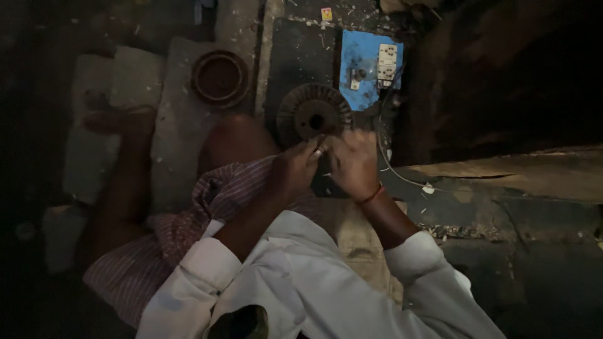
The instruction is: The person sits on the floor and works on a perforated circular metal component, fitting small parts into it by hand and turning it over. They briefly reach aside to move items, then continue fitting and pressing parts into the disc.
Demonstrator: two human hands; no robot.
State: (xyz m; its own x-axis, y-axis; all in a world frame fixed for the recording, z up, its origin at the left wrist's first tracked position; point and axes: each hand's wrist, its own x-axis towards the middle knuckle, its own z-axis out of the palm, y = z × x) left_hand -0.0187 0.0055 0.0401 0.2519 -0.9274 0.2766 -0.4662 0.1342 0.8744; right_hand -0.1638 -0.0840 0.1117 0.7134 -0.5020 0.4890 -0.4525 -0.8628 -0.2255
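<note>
Dim scene, person sat on the floor (540, 276), looking down at own lap. Left hand (294, 171) and right hand (353, 164) were brought close together, nearly touching, just in front of a round ribbed wheel (312, 113) with a dark hole in its centre. Left fingers (312, 150) were curled and pressed together, seemingly pinching something small and pale at the tips; what it was, too small to tell. Right fingers were bent inward toward the left hand, knuckles up; whether they gripped anything could not be told. A red thread band (373, 195) sat on the right wrist. Both forearms came out of rolled white sleeves (301, 276).

The wheel lay flat on a dark slab (295, 56), right above the hands, its lower rim partly hidden by the fingers. Just beside it, upper right, was a blue board (361, 53) carrying a white socket plate (387, 63); a thin white cord (402, 177) ran down from it past the right hand. A round reddish-brown bowl (219, 78) stood to the left on a pale stone piece. A bare knee (235, 139) and striped cloth (182, 232) were under the left arm, the foot (119, 119) stretched out left.
</note>
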